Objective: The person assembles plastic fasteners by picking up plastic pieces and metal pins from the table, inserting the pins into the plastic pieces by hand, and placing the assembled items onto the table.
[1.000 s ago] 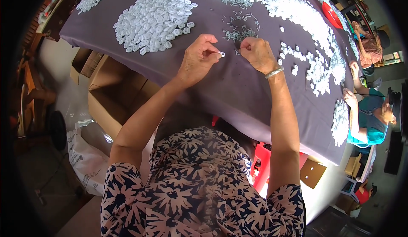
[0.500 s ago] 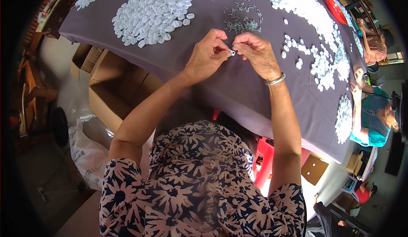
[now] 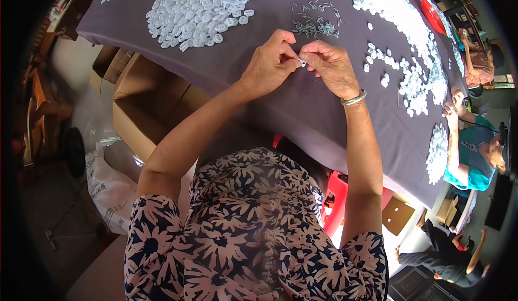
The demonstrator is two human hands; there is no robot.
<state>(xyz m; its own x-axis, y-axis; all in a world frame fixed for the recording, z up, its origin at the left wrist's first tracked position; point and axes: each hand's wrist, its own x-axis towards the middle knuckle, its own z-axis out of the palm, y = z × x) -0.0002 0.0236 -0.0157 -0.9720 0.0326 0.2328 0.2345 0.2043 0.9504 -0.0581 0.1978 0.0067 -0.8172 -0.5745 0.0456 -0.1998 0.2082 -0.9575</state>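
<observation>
My left hand point(image 3: 268, 66) is closed in a pinch on a small white plastic piece point(image 3: 302, 62) with a dark spot or hole in it. Right up against that piece are the pinched fingertips of my right hand point(image 3: 333, 70), which has a silver bangle point(image 3: 354, 97) at its wrist. Whether those fingers grip the piece or something tiny is hidden. Just beyond the hands lie many small grey metal pins point(image 3: 317, 27). A large heap of white oval pieces point(image 3: 197, 15) is to the far left, and loose white pieces point(image 3: 414, 85) are scattered on the right.
A dark cloth covers the table point(image 3: 270, 9). An open cardboard box point(image 3: 127, 123) stands below its left edge, beside a white sack point(image 3: 105, 193). Red dishes point(image 3: 433, 16) sit at the far right. A co-worker in teal point(image 3: 475, 152) works at the right edge; a person in dark clothes point(image 3: 448, 255) is behind.
My hands stay together at the white piece and shift slightly right in the picture, as the view tilts a little. At lower right, a person in dark clothes has come further into view.
</observation>
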